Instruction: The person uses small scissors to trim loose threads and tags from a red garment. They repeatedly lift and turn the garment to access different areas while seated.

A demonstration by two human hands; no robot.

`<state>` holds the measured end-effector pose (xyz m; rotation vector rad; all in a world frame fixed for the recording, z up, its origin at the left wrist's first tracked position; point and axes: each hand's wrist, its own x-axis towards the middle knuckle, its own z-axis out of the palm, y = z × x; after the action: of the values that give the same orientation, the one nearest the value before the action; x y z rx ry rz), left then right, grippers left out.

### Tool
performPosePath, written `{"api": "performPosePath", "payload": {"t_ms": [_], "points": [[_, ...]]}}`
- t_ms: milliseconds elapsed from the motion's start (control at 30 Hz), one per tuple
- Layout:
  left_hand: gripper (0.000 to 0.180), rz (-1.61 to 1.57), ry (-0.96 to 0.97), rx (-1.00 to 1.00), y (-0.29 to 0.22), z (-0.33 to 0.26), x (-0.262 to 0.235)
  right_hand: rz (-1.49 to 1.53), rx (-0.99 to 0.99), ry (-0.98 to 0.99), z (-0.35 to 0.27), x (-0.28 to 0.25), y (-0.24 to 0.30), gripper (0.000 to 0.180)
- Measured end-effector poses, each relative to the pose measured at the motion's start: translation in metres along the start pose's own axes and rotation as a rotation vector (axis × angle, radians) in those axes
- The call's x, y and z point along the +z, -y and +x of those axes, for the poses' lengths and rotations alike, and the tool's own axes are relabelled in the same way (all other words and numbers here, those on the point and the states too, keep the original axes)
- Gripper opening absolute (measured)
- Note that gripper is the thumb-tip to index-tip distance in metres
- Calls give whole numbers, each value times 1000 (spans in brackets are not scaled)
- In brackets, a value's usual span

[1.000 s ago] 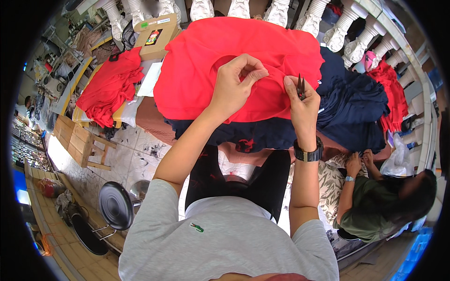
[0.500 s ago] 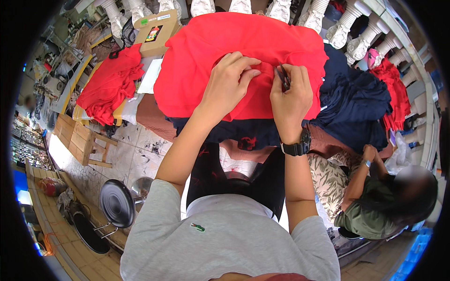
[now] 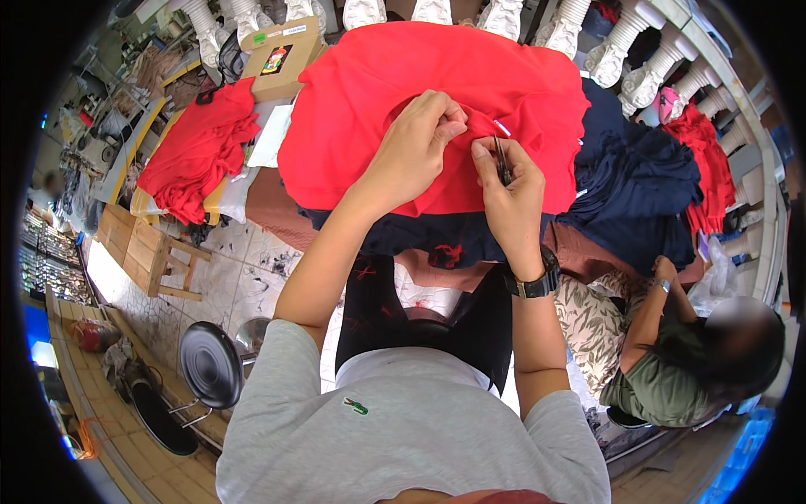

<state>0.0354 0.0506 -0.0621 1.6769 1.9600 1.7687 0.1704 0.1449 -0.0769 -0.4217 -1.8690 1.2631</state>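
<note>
A large piece of red fabric (image 3: 353, 92) lies spread over a pile in front of me, with dark navy fabric (image 3: 453, 238) under it. My left hand (image 3: 422, 134) is closed in a pinch on a gathered bit of the red fabric. Dark thread snips (image 3: 503, 161) sit in the grip of my right hand (image 3: 514, 189), blades pointing away from me. Just beyond their tips a small white label (image 3: 501, 128) shows on the red fabric. A black watch (image 3: 534, 282) is on my right wrist.
More navy cloth (image 3: 634, 168) is heaped to the right, beside another red pile (image 3: 697, 160). Left are a red garment (image 3: 201, 151) and a cardboard box (image 3: 281, 60). A person (image 3: 672, 361) sits at the right. White balusters (image 3: 562, 29) line the back; a black stool (image 3: 210, 364) stands lower left.
My right hand has drawn slightly back toward me and turned, with the snips still in it. The white label has come into sight. My left hand stays nearly in place.
</note>
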Motion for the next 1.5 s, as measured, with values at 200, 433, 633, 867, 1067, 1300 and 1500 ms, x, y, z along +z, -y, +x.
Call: {"api": "performPosePath", "payload": {"t_ms": [200,433,633,867,1067,1300,1500], "points": [[10,-158,-3,-73,-4,-5,-1,595,550,335,-12,-4,24,46],[10,-214,32,-89,-7,-9,-4,667,572,296,-5,8,5,43],[9,-212,40,-38,-3,-9,-5,804,609,321,-1,5,3,39],[6,-265,61,-65,-7,-9,-5,795,649,312,4,7,6,38],[6,-180,73,54,4,-12,-8,815,625,332,5,6,3,42],[30,517,-220,243,-38,-21,-32,-96,-176,-103,-12,-14,17,29],[27,338,-278,162,-4,-1,-45,-499,-436,-204,-11,-35,35,23]]}}
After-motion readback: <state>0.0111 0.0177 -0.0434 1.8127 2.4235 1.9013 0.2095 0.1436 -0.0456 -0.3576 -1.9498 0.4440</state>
